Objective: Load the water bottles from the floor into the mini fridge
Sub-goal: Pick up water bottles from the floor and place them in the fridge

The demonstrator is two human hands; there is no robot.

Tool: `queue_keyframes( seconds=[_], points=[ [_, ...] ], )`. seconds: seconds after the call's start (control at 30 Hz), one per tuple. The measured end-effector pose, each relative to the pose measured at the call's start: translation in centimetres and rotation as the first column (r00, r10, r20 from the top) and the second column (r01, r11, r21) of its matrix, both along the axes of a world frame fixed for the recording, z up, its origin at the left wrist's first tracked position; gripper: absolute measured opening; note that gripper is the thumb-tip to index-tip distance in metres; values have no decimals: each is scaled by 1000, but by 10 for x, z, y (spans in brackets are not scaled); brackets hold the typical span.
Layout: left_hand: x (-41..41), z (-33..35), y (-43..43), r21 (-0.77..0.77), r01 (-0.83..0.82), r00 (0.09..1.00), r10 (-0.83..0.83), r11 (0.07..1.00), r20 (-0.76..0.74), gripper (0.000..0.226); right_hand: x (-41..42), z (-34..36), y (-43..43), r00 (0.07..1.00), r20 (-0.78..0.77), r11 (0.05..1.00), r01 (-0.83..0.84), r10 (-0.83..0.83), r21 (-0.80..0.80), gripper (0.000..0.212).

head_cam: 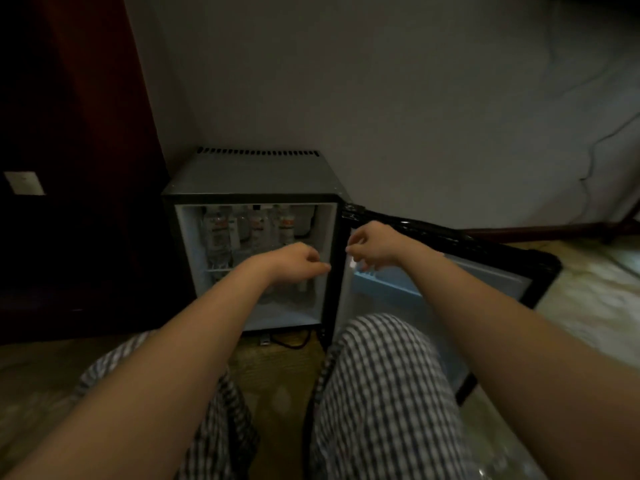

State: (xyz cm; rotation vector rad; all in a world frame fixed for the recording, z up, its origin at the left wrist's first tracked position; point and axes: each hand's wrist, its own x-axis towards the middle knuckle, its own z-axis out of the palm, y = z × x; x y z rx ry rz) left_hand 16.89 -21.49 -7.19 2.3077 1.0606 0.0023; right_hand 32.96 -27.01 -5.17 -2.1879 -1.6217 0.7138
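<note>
Checked trousers (pixel 374 393) over two bent knees fill the bottom of the view, at about 6 o'clock, with both bare forearms reaching past them toward the mini fridge (pixel 252 258) at 12 o'clock from the knees. Its door (pixel 450 271) is swung wide to 3 o'clock, showing a pale blue door shelf (pixel 388 278) that looks bare. Inside, on the upper wire shelf, stand the water bottles (pixel 256 230): several clear plastic ones with pale labels carrying a red band, upright and packed close in a row, some behind others; dim light and blur keep me from counting them. Below the shelf more pale shapes show behind the left wrist, though I cannot tell whether they are bottles. The left hand (pixel 298 261) hangs in front of the fridge opening with fingers loosely curled and seems to hold nothing. The right hand (pixel 370 245) sits at the hinge side of the opening, fingers bent downward, apparently empty too, though what its fingertips touch is hard to make out. On the carpet between the knees no bottle is clearly visible; a faint clear glint at the bottom right edge, around 5 o'clock, might be one, but it is too blurred to say. By my reading the loading is largely done, with perhaps a last bottle and closing the door left
</note>
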Motion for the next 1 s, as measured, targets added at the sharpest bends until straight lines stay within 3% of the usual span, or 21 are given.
queue_keyframes(
  seconds=[0.3,0.57,0.73,1.0],
  points=[
    [62,34,-107,88,223,973,-228,971,48,41,59,13,-128,994,34,995,101,-101,18,31],
    [133,-16,-190,17,486,873,-487,874,33,39,117,-46,-251,973,19,973,230,-229,-26,30],
    [170,-78,-244,-108,570,818,-575,814,-14,38,151,-119,-331,918,-35,911,385,-394,-144,33],
    [197,-146,-297,-268,531,830,-557,804,-27,33,174,-217,-424,810,129,746,580,-572,-327,36]
  ],
)
